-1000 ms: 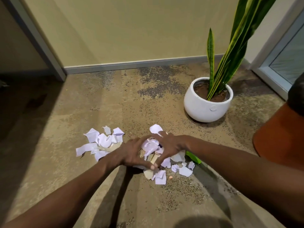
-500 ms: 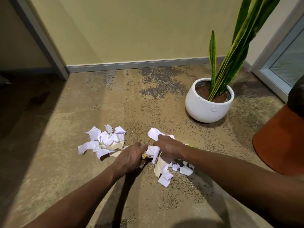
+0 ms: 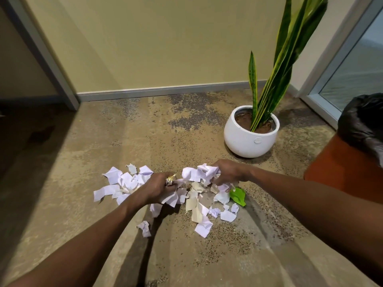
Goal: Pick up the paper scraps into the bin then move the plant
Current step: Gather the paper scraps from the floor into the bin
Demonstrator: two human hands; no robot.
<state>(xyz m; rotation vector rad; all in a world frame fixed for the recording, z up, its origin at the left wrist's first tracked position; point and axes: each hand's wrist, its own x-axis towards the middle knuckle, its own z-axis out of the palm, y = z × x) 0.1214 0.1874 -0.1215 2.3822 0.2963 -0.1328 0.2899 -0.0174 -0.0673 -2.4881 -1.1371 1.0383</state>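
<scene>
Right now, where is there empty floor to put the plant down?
Bare carpet lies between the paper scraps and the skirting board, left of the white pot. More lies to the far left by the grey frame. It is crowded around both hands, left and right, and tight between pot and orange bin.

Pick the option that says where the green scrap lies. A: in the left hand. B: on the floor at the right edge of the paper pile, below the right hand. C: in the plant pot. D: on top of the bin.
B: the green scrap lies on the floor at the right edge of the paper scraps, just below the right hand.
</scene>
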